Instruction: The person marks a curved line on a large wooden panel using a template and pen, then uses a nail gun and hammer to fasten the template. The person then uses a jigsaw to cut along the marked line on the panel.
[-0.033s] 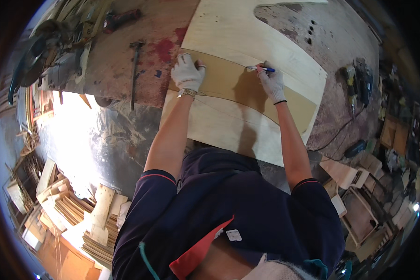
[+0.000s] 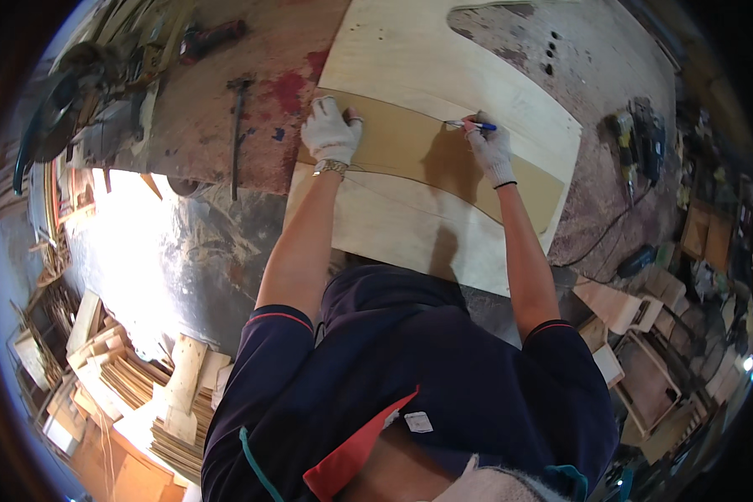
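A curved brown template board [image 2: 397, 134] lies flat across a pale plywood sheet [image 2: 385, 209]. My left hand [image 2: 330, 134], in a white knit glove with a wristwatch below it, rests on the template's left end. Its fingers point away from me with the thumb apart, and nothing shows in its grasp. Gloved too, my right hand [image 2: 489, 146] pinches a blue pen [image 2: 479, 125]. The pen's tip meets the template's far edge, right of its middle. Shadows from my right hand and arm fall on the template and plywood.
A hammer-like tool [image 2: 238, 134] lies left on the stained table. A power tool [image 2: 213, 42] sits beyond it. At right are a yellow-and-black drill [image 2: 624, 151] and a cable [image 2: 611, 233]. Stacked wood strips [image 2: 176, 443] stand at lower left, wooden frames [image 2: 648, 385] at lower right.
The whole view has shifted very slightly. Both hands keep their places on the template, and the pen stays at its far edge.
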The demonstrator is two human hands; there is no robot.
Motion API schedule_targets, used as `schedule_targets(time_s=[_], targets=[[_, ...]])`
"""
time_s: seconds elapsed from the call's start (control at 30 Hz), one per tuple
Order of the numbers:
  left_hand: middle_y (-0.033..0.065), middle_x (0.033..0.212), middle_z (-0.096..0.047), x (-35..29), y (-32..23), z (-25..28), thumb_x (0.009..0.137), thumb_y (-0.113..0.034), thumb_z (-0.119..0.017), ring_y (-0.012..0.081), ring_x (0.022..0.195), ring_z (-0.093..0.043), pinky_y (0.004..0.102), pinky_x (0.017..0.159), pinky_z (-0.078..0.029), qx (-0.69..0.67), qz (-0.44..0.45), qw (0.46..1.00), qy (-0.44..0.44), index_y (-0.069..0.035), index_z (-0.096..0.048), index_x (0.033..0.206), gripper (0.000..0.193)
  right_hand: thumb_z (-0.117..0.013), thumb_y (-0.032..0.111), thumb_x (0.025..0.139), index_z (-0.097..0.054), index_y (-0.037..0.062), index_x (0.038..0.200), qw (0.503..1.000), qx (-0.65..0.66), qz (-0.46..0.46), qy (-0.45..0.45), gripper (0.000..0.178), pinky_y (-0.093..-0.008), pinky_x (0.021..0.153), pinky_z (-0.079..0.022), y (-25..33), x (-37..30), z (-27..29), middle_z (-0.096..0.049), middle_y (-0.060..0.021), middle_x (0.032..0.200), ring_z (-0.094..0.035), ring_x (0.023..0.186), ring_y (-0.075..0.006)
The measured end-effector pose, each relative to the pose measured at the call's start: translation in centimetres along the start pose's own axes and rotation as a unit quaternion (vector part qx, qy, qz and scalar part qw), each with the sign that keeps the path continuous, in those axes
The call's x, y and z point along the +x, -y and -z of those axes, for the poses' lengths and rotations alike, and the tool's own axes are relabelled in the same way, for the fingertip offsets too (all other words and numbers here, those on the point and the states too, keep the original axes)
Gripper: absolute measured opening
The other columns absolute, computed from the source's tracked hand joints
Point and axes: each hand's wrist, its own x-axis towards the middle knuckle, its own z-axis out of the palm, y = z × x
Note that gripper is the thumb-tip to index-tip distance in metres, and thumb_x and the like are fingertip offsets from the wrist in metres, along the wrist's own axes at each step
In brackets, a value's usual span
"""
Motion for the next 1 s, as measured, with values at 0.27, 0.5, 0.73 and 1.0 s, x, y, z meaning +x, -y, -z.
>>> schedule_targets(time_s=[0.27, 0.5, 0.73, 1.0], targets=[[0.0155, 0.117, -0.066, -0.1, 0.3, -0.3, 0.088, -0.046, -0.067, 0.0362, 0.086, -0.072, 0.0499, 0.074, -0.056, 0.017, -0.011, 1.0, -0.011, -0.008, -0.06, 0.113, 0.046, -0.065, 0.027, 0.101, -0.071, 0.0023, 0.106, 0.997, 0.016, 0.001, -0.074, 0.025, -0.0281, 0.071, -0.052, -5.3, -4.4, 9.1, -0.076, -0.0044, 0.086, -0.067, 0.078, -0.0113], [0.0156, 0.12, -0.064, 0.1, -1.7, 0.3, 0.083, -0.041, -0.073, 0.0346, 0.076, -0.068, 0.046, 0.068, -0.057, 0.042, -0.076, 0.988, -0.131, -0.007, -0.061, 0.108, 0.045, -0.065, 0.029, 0.099, -0.073, 0.0055, 0.099, 0.994, -0.022, 0.06, -0.092, 0.025, -0.0305, 0.068, -0.052, -4.9, -3.2, 9.2, -0.076, -0.0036, 0.083, -0.066, 0.072, -0.0138], [0.0143, 0.114, -0.066, -12.1, -21.6, 3.5, 0.079, -0.05, -0.08, 0.0298, 0.095, -0.071, 0.0424, 0.076, -0.058, -0.183, -0.36, 0.891, 0.207, -0.012, -0.062, 0.125, 0.062, -0.064, 0.028, 0.097, -0.072, 0.0054, 0.101, 0.996, -0.026, 0.051, -0.072, 0.024, -0.0334, 0.074, -0.052, -3.6, -3.5, 9.4, -0.073, -0.0057, 0.082, -0.068, 0.078, -0.0174], [0.0223, 0.14, -0.052, -15.5, -26.0, 4.0, 0.081, -0.071, -0.073, 0.0357, 0.104, -0.071, 0.0473, 0.084, -0.059, -0.004, -0.391, 0.87, 0.301, -0.031, -0.037, 0.161, 0.096, -0.065, 0.025, 0.097, -0.07, 0.0044, 0.105, 0.993, -0.044, 0.077, -0.074, 0.023, -0.0337, 0.077, -0.053, -5.7, -3.7, 12.4, -0.073, -0.0078, 0.087, -0.068, 0.082, -0.0191]])
